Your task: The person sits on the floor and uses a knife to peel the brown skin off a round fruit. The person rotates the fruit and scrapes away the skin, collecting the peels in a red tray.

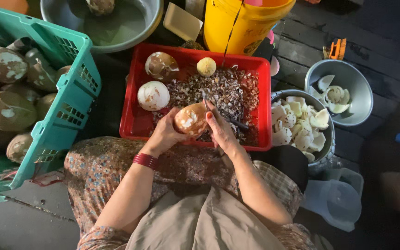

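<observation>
Brown-skinned and partly pared, a coconut kernel (191, 119) sits cupped in the left hand (165, 133), whose fingers curl around its underside. Against its right flank, the right hand (220, 131) is clenched on a knife (224, 116), thumb pressing the kernel, the blade's far end poking out beyond the knuckles. Beneath both hands lies a red tray (135, 121) heaped with brown shavings (225, 90); past the fingertips rest 3 more kernels. Right of the knife hand, a metal pot (326, 153) holds white pieces. Left of the cupping fingers stands a green crate (72, 99) of unpeeled coconuts.
</observation>
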Motion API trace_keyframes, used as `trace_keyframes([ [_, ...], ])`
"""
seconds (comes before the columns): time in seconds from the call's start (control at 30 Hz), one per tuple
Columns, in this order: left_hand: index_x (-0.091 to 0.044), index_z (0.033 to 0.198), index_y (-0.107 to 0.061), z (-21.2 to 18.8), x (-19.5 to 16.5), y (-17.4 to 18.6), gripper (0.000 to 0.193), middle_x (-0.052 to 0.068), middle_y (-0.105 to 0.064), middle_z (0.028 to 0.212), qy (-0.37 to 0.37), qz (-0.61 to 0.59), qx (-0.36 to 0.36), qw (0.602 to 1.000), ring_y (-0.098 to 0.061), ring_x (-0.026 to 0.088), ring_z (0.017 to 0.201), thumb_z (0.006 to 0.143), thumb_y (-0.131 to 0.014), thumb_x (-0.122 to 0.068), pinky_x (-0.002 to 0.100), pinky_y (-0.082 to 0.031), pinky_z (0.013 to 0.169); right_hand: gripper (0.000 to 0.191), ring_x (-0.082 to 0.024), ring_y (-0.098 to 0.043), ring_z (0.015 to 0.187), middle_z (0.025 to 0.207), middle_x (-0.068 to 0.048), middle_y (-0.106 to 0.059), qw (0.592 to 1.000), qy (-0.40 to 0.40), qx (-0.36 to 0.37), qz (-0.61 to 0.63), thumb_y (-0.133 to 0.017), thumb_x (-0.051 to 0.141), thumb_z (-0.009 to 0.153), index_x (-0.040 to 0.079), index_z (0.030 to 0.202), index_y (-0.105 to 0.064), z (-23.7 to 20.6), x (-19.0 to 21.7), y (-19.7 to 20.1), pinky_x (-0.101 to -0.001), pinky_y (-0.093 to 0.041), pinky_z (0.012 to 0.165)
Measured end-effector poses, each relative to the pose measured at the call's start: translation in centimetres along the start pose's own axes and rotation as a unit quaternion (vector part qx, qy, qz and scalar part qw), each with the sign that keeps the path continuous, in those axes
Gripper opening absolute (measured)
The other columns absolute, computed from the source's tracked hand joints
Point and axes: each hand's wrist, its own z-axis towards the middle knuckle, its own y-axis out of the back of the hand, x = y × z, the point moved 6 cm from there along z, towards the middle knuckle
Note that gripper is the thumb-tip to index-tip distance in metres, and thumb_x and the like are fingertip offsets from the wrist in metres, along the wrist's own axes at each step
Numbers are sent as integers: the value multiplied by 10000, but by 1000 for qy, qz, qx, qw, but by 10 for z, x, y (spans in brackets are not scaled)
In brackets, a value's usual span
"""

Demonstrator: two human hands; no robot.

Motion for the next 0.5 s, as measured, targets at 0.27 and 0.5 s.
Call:
trace_keyframes([
  [0.27,22,1272,-658,-4,-4,-12,602,42,-765,1089,-38,25,-10,999,-671,68,967,703,-854,33,278,-596,872,839,-75,-505,500,1342,-74,-635,999,-31,-18,-26,-453,741,885,282,1578,-339,3,-5,8,-258,-405,362],
  [0.5,-22,1254,-678,-3,-14,-13,640,42,-782,1027,-29,84,-25,996,-703,67,910,669,-926,-98,284,-598,824,742,-119,-458,496,934,-187,-592,995,-81,-47,-36,-498,679,940,263,1554,-478,13,-38,21,-275,-391,391],
])
